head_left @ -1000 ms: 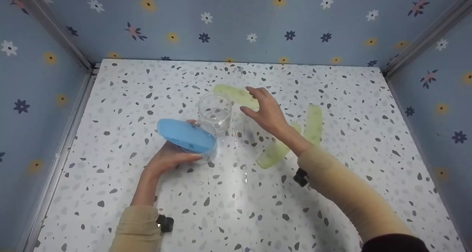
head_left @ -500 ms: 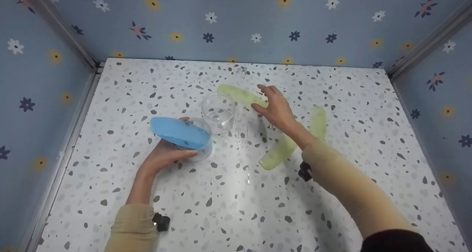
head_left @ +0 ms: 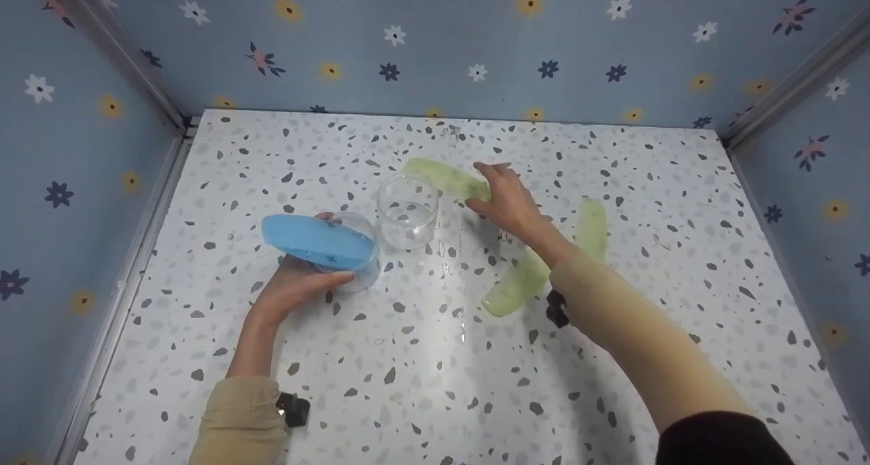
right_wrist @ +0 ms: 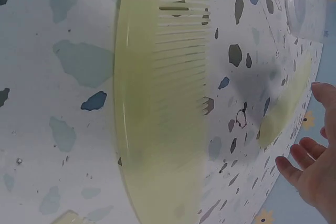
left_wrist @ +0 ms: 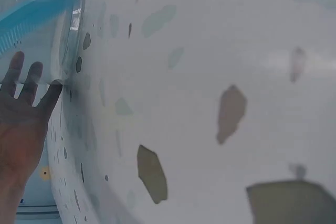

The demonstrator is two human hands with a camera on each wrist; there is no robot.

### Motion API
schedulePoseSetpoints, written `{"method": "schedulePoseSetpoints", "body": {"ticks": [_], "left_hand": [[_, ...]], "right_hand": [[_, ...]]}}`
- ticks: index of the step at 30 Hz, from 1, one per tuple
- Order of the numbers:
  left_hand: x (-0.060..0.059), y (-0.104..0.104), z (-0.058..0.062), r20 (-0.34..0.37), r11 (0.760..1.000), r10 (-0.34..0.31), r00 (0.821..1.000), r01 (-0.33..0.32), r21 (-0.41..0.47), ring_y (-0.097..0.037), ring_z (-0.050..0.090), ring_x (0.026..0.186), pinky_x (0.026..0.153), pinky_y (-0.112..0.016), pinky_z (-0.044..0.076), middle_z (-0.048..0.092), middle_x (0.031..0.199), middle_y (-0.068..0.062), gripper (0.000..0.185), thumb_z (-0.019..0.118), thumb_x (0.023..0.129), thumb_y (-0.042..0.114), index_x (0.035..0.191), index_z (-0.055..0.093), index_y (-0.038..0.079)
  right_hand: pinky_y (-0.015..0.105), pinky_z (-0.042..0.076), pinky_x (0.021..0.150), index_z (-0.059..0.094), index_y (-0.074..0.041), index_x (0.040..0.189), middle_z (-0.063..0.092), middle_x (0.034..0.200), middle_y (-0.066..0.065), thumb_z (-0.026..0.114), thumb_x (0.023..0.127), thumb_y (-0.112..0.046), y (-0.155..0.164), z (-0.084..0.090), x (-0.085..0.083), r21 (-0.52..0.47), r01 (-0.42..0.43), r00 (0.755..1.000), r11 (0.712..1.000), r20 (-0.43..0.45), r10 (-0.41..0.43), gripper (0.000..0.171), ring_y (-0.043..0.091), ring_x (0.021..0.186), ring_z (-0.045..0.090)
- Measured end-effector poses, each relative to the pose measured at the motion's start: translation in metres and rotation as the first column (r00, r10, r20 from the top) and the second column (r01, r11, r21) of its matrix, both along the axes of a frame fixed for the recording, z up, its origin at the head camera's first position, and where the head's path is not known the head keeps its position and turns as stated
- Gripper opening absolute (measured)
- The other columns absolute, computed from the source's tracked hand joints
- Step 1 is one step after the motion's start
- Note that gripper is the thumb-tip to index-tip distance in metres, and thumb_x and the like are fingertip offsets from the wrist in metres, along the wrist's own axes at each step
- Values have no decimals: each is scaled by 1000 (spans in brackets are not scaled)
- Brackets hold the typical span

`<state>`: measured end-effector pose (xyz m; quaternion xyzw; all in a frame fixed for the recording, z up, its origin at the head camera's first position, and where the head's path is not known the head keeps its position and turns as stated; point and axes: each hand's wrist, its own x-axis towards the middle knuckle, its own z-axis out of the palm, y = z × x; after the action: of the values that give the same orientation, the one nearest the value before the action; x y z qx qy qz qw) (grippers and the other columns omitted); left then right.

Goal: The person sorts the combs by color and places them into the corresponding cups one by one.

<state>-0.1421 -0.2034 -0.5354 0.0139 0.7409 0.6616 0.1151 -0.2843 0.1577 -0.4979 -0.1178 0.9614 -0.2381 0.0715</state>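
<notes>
With fingers and thumb of the left hand (head_left: 296, 285) set on opposite sides, gripping a clear cup (head_left: 367, 274); inside it, leaning out over the left rim, a blue comb (head_left: 319, 240); just beside, farther back, a second cup (head_left: 409, 230); with fingers of the right hand (head_left: 511, 205) spread and thumb apart, poised by the far green comb (head_left: 445, 178), cannot tell whether touching; on the speckled table (head_left: 421, 397), partly hidden behind the right arm, a nearer green comb (head_left: 515, 289) and a rightmost green comb (head_left: 593, 230).
</notes>
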Motion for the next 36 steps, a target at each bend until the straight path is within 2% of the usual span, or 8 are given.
{"method": "schedulePoseSetpoints", "body": {"ticks": [7, 13, 20, 27, 33, 36], "left_hand": [[-3, -6, 0, 15, 999, 53, 998, -53, 14, -23, 35, 152, 131, -44, 20, 35, 165, -1, 106, 88, 79, 9, 162, 25, 26], [-5, -9, -2, 16, 996, 91, 996, -91, -14, -23, 35, 152, 131, -43, 20, 34, 166, 0, 106, 88, 79, 15, 162, 23, 27], [-9, -10, -2, 5, 994, 112, 994, -111, -12, -21, 35, 152, 131, -42, 21, 34, 166, 1, 107, 88, 80, 15, 163, 21, 28], [-13, -7, -1, -4, 991, 129, 992, -129, -29, -23, 33, 154, 132, -42, 20, 32, 168, 0, 109, 88, 80, 16, 164, 19, 27], [-18, -4, -2, 0, 985, 169, 986, -168, -42, -24, 34, 153, 132, -41, 20, 33, 167, -3, 112, 88, 80, 18, 165, 16, 25], [-19, -4, -2, -2, 981, 189, 982, -189, -48, -25, 35, 153, 132, -42, 21, 33, 167, -4, 113, 89, 79, 18, 165, 16, 24]], "right_hand": [[53, 43, 120, 41, -16, 157, 45, 157, 18, 74, 92, -36, -2, -6, -6, 19, 3, 1000, 1000, 22, -3, 75, 37, 142, 48], [52, 41, 121, 43, -12, 156, 47, 156, 20, 77, 90, -33, -8, -11, -11, 39, -20, 1000, 999, 20, 19, 76, 39, 143, 47], [55, 42, 120, 41, -13, 157, 46, 157, 19, 74, 89, -30, -14, -15, -13, 95, -20, 999, 995, 39, 16, 77, 39, 141, 49], [53, 42, 120, 44, -10, 155, 51, 152, 20, 72, 94, -29, -14, -16, -13, 139, -25, 999, 990, 33, 20, 70, 38, 138, 50], [50, 53, 107, 53, -4, 146, 60, 137, 21, 70, 95, -22, -14, -16, -15, 183, -61, 998, 981, -20, 66, 57, 37, 124, 58], [49, 57, 97, 61, -1, 134, 64, 126, 21, 68, 93, -18, -15, -16, -15, 210, -85, 994, 974, -45, 97, 45, 37, 113, 61]]}}
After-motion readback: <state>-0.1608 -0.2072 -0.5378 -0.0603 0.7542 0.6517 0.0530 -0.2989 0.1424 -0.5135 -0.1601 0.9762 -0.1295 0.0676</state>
